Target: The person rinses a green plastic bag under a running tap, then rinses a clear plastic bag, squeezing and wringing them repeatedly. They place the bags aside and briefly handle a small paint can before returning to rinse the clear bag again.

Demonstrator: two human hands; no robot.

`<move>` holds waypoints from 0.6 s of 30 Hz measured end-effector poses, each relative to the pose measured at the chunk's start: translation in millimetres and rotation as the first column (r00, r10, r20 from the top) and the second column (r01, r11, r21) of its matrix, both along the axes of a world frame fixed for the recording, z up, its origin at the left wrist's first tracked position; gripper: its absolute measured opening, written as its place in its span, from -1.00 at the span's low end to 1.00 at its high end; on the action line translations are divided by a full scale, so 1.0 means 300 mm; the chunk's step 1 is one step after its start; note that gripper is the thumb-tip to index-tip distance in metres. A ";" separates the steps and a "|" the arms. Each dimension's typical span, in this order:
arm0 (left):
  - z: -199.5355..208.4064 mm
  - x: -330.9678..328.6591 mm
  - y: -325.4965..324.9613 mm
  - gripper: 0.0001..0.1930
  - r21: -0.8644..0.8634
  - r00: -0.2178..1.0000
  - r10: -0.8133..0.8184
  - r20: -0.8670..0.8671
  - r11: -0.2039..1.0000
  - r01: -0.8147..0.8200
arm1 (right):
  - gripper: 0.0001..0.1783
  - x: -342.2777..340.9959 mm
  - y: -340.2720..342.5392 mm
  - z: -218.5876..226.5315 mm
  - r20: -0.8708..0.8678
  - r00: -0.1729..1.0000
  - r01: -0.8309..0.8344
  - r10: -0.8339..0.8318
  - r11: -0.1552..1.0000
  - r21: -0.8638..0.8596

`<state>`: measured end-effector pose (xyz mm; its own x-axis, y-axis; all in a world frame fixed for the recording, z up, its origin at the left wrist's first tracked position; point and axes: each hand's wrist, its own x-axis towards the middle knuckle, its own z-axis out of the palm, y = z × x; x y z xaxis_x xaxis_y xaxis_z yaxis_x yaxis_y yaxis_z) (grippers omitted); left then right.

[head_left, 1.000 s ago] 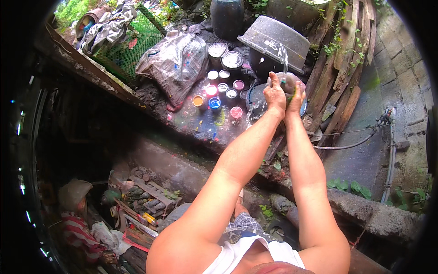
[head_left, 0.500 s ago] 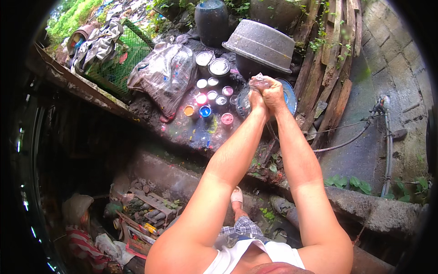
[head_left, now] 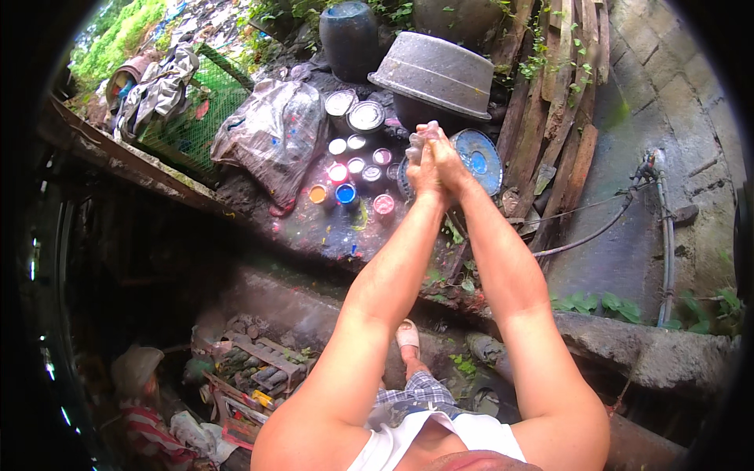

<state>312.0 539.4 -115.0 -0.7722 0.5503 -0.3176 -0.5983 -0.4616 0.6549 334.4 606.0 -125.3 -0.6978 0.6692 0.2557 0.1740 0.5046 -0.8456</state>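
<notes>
My left hand and my right hand are pressed together at the ends of my outstretched arms, fingers closed. A pale, see-through, crumpled-looking wad pokes out at their far side; its kind is unclear. Just behind and below the hands is a round, paint-stained blue lid or pan, partly covered by them. Left of the hands stand several small open paint pots, among them a blue pot, an orange pot and a pink pot.
Two larger cans stand behind the pots. A grey basin and a dark barrel are farther back. A stained sack lies left. Old planks lean right, beside a pipe with a hose. A concrete ledge runs nearer.
My clasped hands have shifted slightly, the fingers turning a little around each other. The whole view has slid a little, moving the pots leftward. Nothing else has visibly moved.
</notes>
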 end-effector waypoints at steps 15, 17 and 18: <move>0.040 -0.265 0.040 -0.52 -0.181 1.000 0.021 0.016 0.983 -0.018 | -0.27 0.189 -0.276 -0.013 0.148 0.987 0.098 -0.066 0.970 -0.221; 0.094 -0.316 0.040 -0.62 -0.241 0.986 0.122 -0.117 0.959 -0.147 | -0.34 0.226 -0.319 0.056 0.256 0.966 0.104 -0.032 0.957 -0.271; 0.080 -0.381 0.042 -0.66 -0.209 0.980 0.156 -0.122 0.961 -0.179 | -0.34 0.235 -0.325 0.042 0.182 0.983 0.055 -0.020 0.980 -0.192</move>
